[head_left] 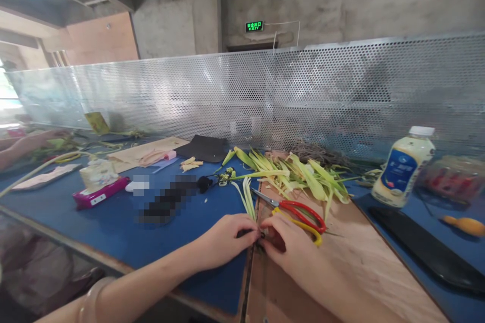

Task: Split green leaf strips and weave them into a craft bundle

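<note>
My left hand (pixel 227 239) and my right hand (pixel 290 242) meet at the seam between the blue table and a wooden board. Both are closed, with thumbs and fingers pinching the base of a small bunch of pale green husk strips (pixel 248 199). The strips fan upward from the fingertips. Something small and dark shows at the pinch, too small to make out. Just beyond my right hand lie scissors (pixel 310 212) with red and yellow handles, blades pointing left. Past them is a loose pile of green corn husks (pixel 314 181).
A milky drink bottle (pixel 401 169), a long black case (pixel 428 250) and an orange-handled tool (pixel 464 224) are on the right. Leftward are a tissue pack (pixel 100 189) and dark paper (pixel 204 148). A perforated metal screen (pixel 182 96) stands behind. Another person's hand (pixel 41 139) is far left.
</note>
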Tool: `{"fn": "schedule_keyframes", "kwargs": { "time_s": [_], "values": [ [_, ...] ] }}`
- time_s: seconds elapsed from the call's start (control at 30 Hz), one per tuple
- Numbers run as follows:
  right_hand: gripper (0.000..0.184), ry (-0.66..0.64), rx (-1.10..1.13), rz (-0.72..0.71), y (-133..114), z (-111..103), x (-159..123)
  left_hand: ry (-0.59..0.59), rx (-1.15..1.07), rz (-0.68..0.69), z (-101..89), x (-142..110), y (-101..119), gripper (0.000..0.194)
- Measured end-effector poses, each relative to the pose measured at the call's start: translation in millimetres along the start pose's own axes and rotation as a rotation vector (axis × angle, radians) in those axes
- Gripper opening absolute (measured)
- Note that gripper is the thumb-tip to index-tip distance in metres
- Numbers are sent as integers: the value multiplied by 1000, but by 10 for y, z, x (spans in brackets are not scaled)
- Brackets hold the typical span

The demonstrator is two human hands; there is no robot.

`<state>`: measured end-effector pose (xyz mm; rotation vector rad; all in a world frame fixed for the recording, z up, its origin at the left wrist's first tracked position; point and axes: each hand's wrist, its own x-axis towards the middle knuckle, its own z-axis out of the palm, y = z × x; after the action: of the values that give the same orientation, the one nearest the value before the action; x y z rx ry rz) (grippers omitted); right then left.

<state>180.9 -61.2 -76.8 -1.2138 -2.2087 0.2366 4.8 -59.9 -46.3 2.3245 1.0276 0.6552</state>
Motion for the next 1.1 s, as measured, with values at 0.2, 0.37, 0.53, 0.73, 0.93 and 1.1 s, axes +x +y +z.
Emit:
{"fn": "schedule_keyframes", "kwargs": {
  "time_s": [0.2, 0.37, 0.53, 0.73, 0.93, 1.1],
  "values": [
    [6, 14, -249, -126, 4, -2, 22, 11, -7, 27, 2, -16, 6, 23],
    [7, 20, -329, -119, -25, -1, 19, 14, -85, 3, -12, -15, -11, 20],
    [8, -42, -313, -95, -76, -30, 28, 80, -120, -58, -13, -23, -71, 16],
    [12, -103, -263, -33, -146, -68, 46, 125, -107, -44, -9, -35, -82, 14],
    [12, -105, -180, -28, -94, -72, 66, 142, -112, -140, -23, -42, -31, 13],
    [14, -96, -150, -98, 4, -109, 72, 142, -82, -146, -14, -46, -28, 13]
  ]
}}
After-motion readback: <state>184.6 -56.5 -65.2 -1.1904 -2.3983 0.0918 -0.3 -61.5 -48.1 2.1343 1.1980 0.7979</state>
